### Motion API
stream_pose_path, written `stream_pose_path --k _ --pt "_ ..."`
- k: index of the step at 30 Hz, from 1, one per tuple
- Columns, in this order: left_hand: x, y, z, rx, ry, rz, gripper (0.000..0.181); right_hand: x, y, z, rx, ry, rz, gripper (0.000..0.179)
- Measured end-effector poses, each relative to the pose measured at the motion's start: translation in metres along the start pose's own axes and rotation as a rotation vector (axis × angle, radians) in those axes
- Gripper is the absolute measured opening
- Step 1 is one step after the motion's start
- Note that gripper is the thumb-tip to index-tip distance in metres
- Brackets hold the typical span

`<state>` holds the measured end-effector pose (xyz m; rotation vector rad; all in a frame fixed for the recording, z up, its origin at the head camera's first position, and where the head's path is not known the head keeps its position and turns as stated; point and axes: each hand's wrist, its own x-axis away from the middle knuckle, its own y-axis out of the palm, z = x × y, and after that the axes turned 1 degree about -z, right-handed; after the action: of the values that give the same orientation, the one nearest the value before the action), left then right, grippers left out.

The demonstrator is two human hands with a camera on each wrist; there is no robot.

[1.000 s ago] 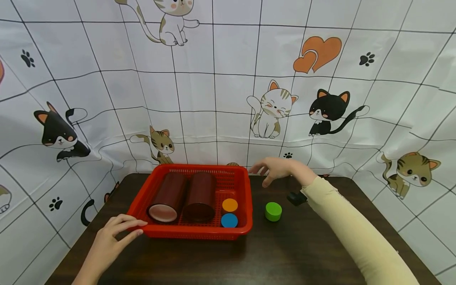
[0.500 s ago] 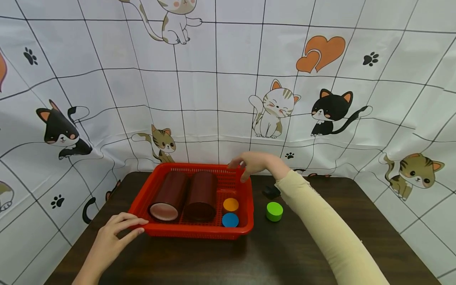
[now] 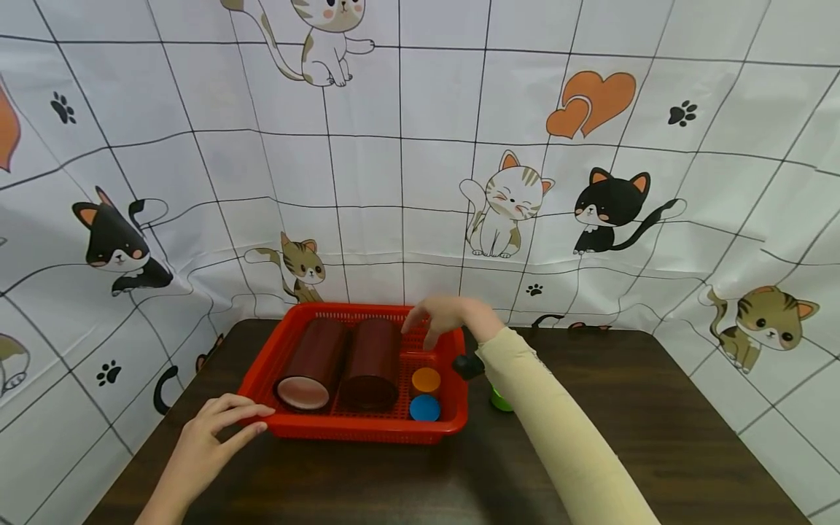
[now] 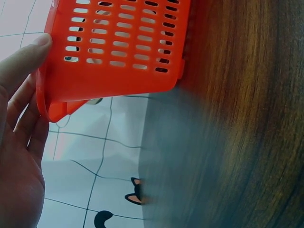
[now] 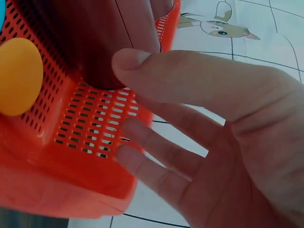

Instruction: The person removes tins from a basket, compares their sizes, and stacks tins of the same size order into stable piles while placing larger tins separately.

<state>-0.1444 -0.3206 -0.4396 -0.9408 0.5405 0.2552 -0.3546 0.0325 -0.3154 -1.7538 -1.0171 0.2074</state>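
Note:
A red plastic basket [image 3: 354,432] stands on the table, with two dark brown cylinders lying side by side in it. The left cylinder [image 3: 313,357] shows a pale end; the right cylinder [image 3: 374,354] has a dark one. My left hand [image 3: 203,445] pinches the basket's front left rim, thumb outside and fingers over the inner side in the left wrist view. Above the basket's back right part hovers my right hand [image 3: 441,319], fingers loosely bent and holding nothing, near the right cylinder. An orange round piece [image 3: 426,380] and a blue round piece [image 3: 424,408] sit at the basket's right side.
A green round piece [image 3: 501,401] stands on the dark wooden table [image 3: 623,408] right of the basket, partly hidden by the right sleeve [image 3: 551,430]. Behind the table hangs a white sheet [image 3: 426,204] printed with cats.
My right hand has moved left, from beside the basket's back right corner to over its inside near the right cylinder. The left hand stays on the rim.

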Motion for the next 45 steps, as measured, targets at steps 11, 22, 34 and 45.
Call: stream_pose_path --k 11,22,34,45 --pt "-0.003 0.001 -0.001 0.019 0.041 0.016 0.033 -0.009 0.014 -0.003 0.002 0.053 0.04 0.048" --pt "-0.002 0.001 -0.003 0.023 0.045 0.025 0.034 -0.014 0.038 0.009 -0.084 0.109 0.104 0.045" --pt "0.0 0.002 -0.001 0.026 0.032 0.021 0.033 -0.015 0.054 0.007 -0.076 0.139 0.139 0.043" --pt "0.0 0.0 -0.001 0.031 0.032 0.012 0.035 -0.018 0.061 0.006 0.005 0.193 0.0 0.044"
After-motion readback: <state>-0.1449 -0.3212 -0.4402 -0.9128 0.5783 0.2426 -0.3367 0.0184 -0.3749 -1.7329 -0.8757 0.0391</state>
